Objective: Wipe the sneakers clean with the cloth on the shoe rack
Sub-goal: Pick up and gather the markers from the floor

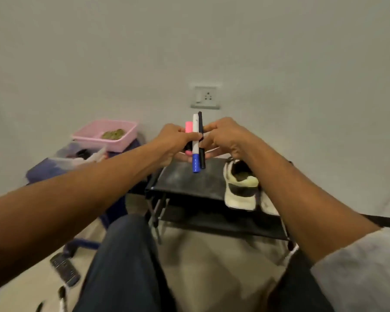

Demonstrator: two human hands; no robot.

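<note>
A pair of off-white sneakers [241,188] stands on the right part of the black shoe rack [189,181], partly hidden behind my right forearm. In front of me, above the rack, both hands hold an upright bundle of markers [196,143]: a pink one, a white one with a blue cap, and a black one. My left hand [173,140] grips the bundle from the left. My right hand [223,138] pinches it from the right. A greenish cloth [113,134] lies in a pink basket at the left.
The pink basket [122,143] sits on a blue stool holding clear plastic items [65,158]. A phone-like device [64,269] and pens [62,296] lie on the floor at lower left. A wall socket [206,97] is behind. My knees fill the foreground.
</note>
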